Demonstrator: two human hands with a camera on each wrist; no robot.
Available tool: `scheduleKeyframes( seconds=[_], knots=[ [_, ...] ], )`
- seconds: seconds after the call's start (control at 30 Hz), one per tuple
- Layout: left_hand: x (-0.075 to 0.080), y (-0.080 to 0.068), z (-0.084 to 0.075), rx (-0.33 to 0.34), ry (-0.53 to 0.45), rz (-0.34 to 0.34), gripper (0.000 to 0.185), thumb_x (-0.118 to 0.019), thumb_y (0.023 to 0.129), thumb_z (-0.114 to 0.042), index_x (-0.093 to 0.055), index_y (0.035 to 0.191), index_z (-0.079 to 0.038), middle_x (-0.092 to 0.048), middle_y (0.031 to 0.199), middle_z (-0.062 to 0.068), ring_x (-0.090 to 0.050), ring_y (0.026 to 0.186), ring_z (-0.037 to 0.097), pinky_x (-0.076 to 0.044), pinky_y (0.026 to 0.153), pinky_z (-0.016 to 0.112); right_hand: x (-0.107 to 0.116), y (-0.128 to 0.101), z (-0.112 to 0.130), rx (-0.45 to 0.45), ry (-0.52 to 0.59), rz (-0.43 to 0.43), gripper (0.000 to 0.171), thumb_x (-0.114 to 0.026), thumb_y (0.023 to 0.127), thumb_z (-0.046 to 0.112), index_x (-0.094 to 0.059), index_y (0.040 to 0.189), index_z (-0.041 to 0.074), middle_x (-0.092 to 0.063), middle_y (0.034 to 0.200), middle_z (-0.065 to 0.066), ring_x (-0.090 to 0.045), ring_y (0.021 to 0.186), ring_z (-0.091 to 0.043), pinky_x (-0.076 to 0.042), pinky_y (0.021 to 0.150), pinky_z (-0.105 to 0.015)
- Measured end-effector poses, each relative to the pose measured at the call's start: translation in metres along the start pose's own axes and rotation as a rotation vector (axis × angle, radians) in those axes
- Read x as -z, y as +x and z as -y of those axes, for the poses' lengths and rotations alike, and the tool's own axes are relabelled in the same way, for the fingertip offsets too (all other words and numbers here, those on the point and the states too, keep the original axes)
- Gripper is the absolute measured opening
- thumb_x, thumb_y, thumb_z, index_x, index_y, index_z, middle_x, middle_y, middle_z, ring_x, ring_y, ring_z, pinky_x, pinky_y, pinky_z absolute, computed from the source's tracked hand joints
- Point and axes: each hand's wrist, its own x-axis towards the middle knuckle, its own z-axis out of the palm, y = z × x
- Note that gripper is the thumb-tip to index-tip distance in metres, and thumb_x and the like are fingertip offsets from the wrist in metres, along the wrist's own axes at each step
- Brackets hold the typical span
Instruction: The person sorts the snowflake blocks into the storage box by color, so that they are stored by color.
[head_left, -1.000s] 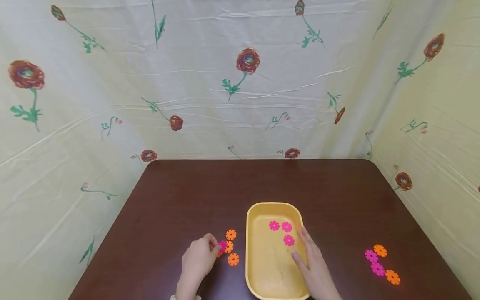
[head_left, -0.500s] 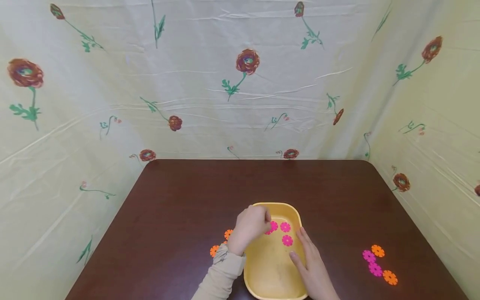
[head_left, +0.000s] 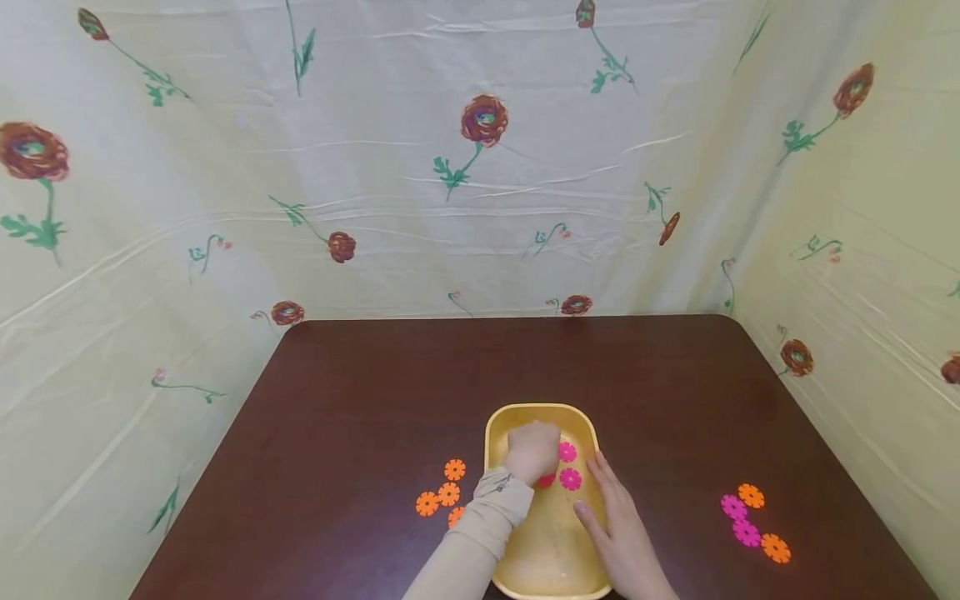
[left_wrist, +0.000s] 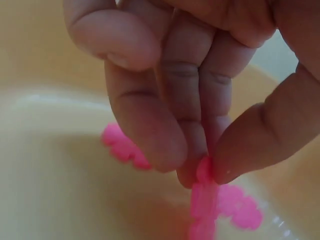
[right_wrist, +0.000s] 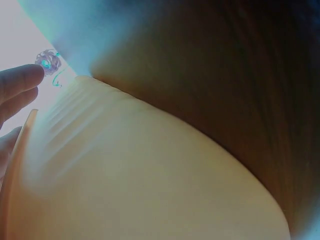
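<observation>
Your left hand (head_left: 532,452) pinches a pink flower piece (left_wrist: 202,200) low inside the yellow tray (head_left: 517,415); your right hand (head_left: 618,529), fingers straight, rests on the tray's right rim on the tabletop (head_left: 360,392).

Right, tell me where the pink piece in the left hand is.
In the head view the pink piece hangs pinched under the left hand over the yellow tray, just left of two pink pieces lying inside.
</observation>
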Motion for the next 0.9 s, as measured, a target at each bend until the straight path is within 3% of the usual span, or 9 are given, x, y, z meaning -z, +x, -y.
scheduleKeyframes(
  seconds=[0.17,0.4,0.63,0.73,0.9],
  knots=[
    [-0.011,0.002,0.003,-0.001,-0.008,-0.02,0.008,-0.068,0.077,-0.017,-0.063,0.072,-0.015,-0.063,0.075,0.001,-0.056,0.062,0.015,-0.045,0.053,0.034,0.0,0.0,-0.001,0.015,-0.011,-0.007,0.054,-0.058,0.089,0.017,-0.038,0.137,0.002,-0.029,0.147,-0.01,-0.032,0.129,-0.036,-0.003,0.097,-0.002],
    [-0.018,0.003,0.006,-0.037,-0.007,-0.121,0.011,-0.071,0.073,-0.018,-0.062,0.066,-0.015,-0.061,0.069,0.0,-0.054,0.055,0.015,-0.043,0.047,0.033,-0.001,0.0,-0.003,0.026,-0.014,-0.018,0.054,-0.059,0.089,0.018,-0.038,0.137,0.002,-0.03,0.146,-0.011,-0.033,0.128,-0.036,-0.004,0.098,-0.003],
    [-0.022,0.0,0.006,-0.045,0.046,-0.207,0.011,-0.07,0.074,-0.018,-0.063,0.066,-0.016,-0.062,0.068,0.0,-0.054,0.054,0.015,-0.041,0.046,0.032,-0.002,0.0,-0.002,0.016,-0.01,-0.009,0.054,-0.059,0.089,0.017,-0.038,0.137,0.002,-0.029,0.147,-0.01,-0.032,0.128,-0.035,-0.004,0.097,-0.002],
    [-0.012,-0.007,0.007,-0.054,0.023,-0.238,0.014,-0.071,0.073,-0.018,-0.062,0.062,-0.018,-0.061,0.065,-0.002,-0.053,0.052,0.013,-0.04,0.043,0.03,-0.001,-0.001,-0.002,0.01,-0.004,-0.004,0.054,-0.059,0.089,0.017,-0.038,0.137,0.002,-0.029,0.147,-0.01,-0.032,0.128,-0.035,-0.003,0.097,-0.002],
    [0.021,-0.029,0.027,-0.096,-0.101,-0.413,0.008,-0.073,0.074,-0.023,-0.066,0.069,-0.021,-0.062,0.065,-0.007,-0.057,0.057,0.013,-0.041,0.048,0.027,-0.001,0.0,-0.001,-0.01,-0.009,0.012,0.054,-0.058,0.09,0.019,-0.037,0.137,0.003,-0.028,0.148,-0.009,-0.031,0.13,-0.034,-0.003,0.097,-0.003]
  ],
)
